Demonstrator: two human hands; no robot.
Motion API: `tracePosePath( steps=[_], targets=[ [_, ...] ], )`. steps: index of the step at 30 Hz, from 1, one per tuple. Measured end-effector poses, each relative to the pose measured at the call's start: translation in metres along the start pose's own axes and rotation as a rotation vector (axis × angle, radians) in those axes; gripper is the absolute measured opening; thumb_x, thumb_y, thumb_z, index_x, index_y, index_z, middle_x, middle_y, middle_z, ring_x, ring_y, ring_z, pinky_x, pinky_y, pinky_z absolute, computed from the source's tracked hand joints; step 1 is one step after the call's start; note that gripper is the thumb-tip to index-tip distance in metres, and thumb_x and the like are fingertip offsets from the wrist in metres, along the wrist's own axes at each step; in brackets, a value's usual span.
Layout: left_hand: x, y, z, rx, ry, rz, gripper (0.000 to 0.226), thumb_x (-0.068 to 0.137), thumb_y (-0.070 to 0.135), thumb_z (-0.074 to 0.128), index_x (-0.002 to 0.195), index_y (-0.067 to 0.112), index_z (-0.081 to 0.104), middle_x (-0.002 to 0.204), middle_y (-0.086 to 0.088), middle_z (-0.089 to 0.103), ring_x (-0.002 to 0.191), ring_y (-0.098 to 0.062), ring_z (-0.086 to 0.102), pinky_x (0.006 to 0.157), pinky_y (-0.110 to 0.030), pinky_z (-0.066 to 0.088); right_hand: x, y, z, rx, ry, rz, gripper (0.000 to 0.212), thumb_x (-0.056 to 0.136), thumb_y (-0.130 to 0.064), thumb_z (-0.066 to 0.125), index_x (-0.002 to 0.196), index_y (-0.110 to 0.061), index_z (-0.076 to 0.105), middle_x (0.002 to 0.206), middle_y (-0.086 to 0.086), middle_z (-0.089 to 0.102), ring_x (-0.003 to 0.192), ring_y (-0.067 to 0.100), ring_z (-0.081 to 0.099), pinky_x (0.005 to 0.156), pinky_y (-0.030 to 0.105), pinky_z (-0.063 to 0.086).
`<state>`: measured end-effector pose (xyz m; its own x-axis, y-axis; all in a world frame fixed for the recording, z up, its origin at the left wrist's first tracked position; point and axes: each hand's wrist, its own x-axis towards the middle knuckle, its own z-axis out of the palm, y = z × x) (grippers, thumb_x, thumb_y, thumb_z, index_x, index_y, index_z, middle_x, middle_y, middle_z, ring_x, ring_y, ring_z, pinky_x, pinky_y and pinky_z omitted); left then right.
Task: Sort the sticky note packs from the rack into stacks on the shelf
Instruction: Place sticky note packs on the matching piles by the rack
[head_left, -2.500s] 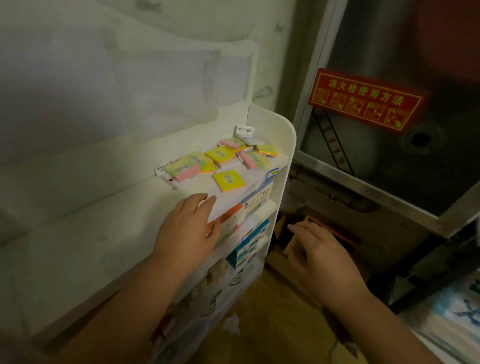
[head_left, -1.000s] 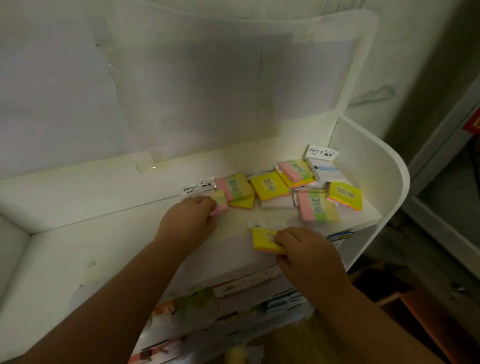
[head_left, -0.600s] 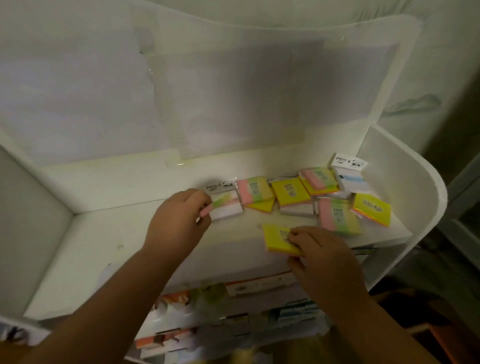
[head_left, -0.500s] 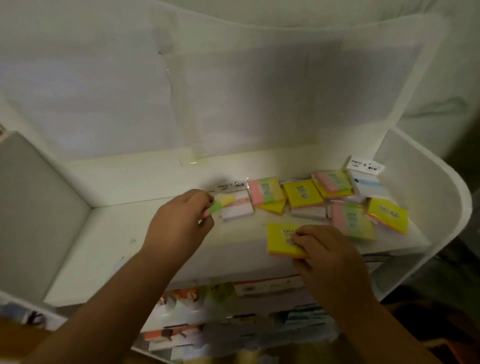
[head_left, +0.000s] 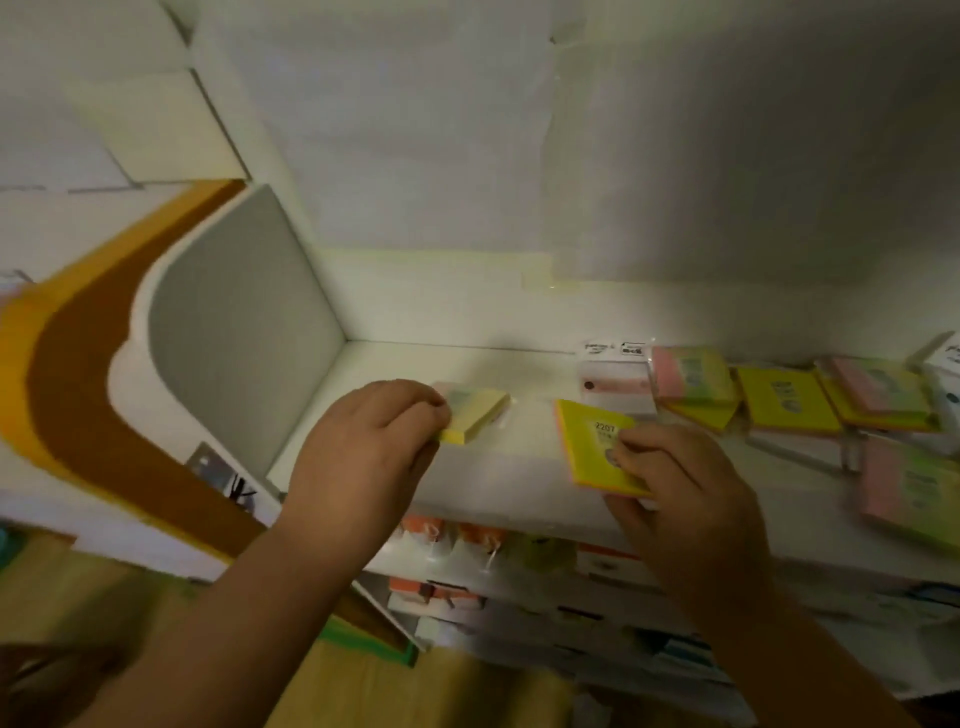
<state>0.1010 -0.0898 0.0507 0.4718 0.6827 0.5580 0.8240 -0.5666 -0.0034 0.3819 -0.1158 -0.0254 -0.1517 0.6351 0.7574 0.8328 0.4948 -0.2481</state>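
Head view, top shelf (head_left: 519, 374) of a white rack.

Left hand (head_left: 363, 457): grip clenched on a pale yellow sticky note pack (head_left: 475, 422), thumb and fingers pinching its left end. The pack sits level, left of the shelf's middle, between the grey left side panel (head_left: 234, 332) and the other packs. Whether it touches the shelf surface cannot be told.

Right hand (head_left: 680, 499): grip grasping a bright yellow pack with an orange edge (head_left: 592, 447), fingers curled over its right side, near the shelf's front edge. The label reads "2207". The pack is tilted, its left edge turned toward the left hand's pack; the two packs are near each other but apart.

Remaining packs lie loose along the right half of the shelf:
- a white-and-pink pack (head_left: 615, 379) against the back edge, just behind the right hand's pack;
- a pink-green pack (head_left: 691, 371) beside it, overlapping a yellow one;
- a yellow pack (head_left: 784, 400) further right;
- a pink-topped pack (head_left: 883, 389) on a yellow one;
- a large pink-green pack (head_left: 914, 488) at the front right, blurred.

Lower tiers (head_left: 519, 582) of the rack hold orange, white and green packaged items, too blurred to identify.
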Motion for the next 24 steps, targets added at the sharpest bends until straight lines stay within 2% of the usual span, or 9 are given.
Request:
tracePosePath(
  steps=[3, 6, 12, 16, 18, 21, 24],
  targets=[
    [-0.019, -0.016, -0.018, -0.006, 0.073, -0.048, 0.015, 0.09, 0.017, 0.065, 0.103, 0.011, 0.071, 0.104, -0.008, 0.067, 0.094, -0.023, 0.061, 0.08, -0.035, 0.051, 0.012, -0.02, 0.017, 0.018, 0.001, -0.043, 0.02, 0.086, -0.015, 0.07, 0.099, 0.0, 0.073, 0.105, 0.015, 0.068, 0.095, 0.033, 0.062, 0.085, 0.037, 0.05],
    [-0.034, -0.026, -0.044, -0.057, 0.193, -0.13, 0.019, 0.096, 0.021, 0.059, 0.106, 0.011, 0.072, 0.104, -0.008, 0.068, 0.093, -0.022, 0.062, 0.078, -0.036, 0.052, 0.027, -0.05, 0.028, 0.021, 0.033, -0.053, 0.023, 0.09, -0.016, 0.058, 0.1, -0.001, 0.072, 0.101, 0.017, 0.068, 0.092, 0.031, 0.058, 0.083, 0.037, 0.046],
    [-0.072, -0.071, -0.112, -0.004, 0.381, -0.104, 0.019, 0.091, 0.007, 0.065, 0.108, 0.002, 0.072, 0.11, -0.012, 0.068, 0.098, -0.028, 0.065, 0.079, -0.045, 0.053, 0.063, -0.136, 0.044, 0.165, 0.128, -0.096, 0.019, 0.087, -0.014, 0.065, 0.095, 0.003, 0.071, 0.103, 0.016, 0.07, 0.097, 0.028, 0.063, 0.096, 0.023, 0.044],
    [-0.127, -0.127, -0.159, 0.058, 0.493, -0.108, 0.021, 0.089, 0.005, 0.069, 0.11, 0.006, 0.068, 0.11, -0.013, 0.067, 0.1, -0.029, 0.065, 0.079, -0.047, 0.053, 0.087, -0.215, 0.071, 0.228, 0.182, -0.182, 0.016, 0.084, -0.009, 0.069, 0.091, 0.006, 0.072, 0.099, 0.016, 0.07, 0.088, 0.03, 0.068, 0.081, 0.034, 0.055],
    [-0.161, -0.158, -0.179, 0.117, 0.516, -0.149, 0.022, 0.09, 0.006, 0.068, 0.112, 0.007, 0.065, 0.107, -0.015, 0.068, 0.098, -0.029, 0.065, 0.076, -0.048, 0.053, 0.096, -0.257, 0.086, 0.26, 0.189, -0.245, 0.016, 0.087, -0.011, 0.068, 0.091, 0.004, 0.072, 0.098, 0.017, 0.069, 0.088, 0.032, 0.066, 0.082, 0.036, 0.053],
    [-0.213, -0.204, -0.202, 0.213, 0.495, -0.261, 0.017, 0.091, 0.005, 0.066, 0.106, 0.002, 0.072, 0.101, -0.016, 0.07, 0.093, -0.028, 0.062, 0.075, -0.047, 0.051, 0.106, -0.322, 0.11, 0.329, 0.144, -0.371, 0.018, 0.09, -0.016, 0.068, 0.1, -0.001, 0.066, 0.105, 0.014, 0.065, 0.096, 0.028, 0.061, 0.09, 0.03, 0.048],
    [-0.263, -0.248, -0.219, 0.245, 0.432, -0.348, 0.013, 0.089, 0.007, 0.068, 0.101, 0.004, 0.074, 0.103, -0.012, 0.071, 0.094, -0.03, 0.064, 0.079, -0.046, 0.048, 0.112, -0.382, 0.146, 0.37, 0.152, -0.421, 0.025, 0.083, -0.005, 0.071, 0.104, -0.009, 0.059, 0.103, 0.012, 0.065, 0.094, 0.027, 0.061, 0.089, 0.028, 0.049]
  ],
)
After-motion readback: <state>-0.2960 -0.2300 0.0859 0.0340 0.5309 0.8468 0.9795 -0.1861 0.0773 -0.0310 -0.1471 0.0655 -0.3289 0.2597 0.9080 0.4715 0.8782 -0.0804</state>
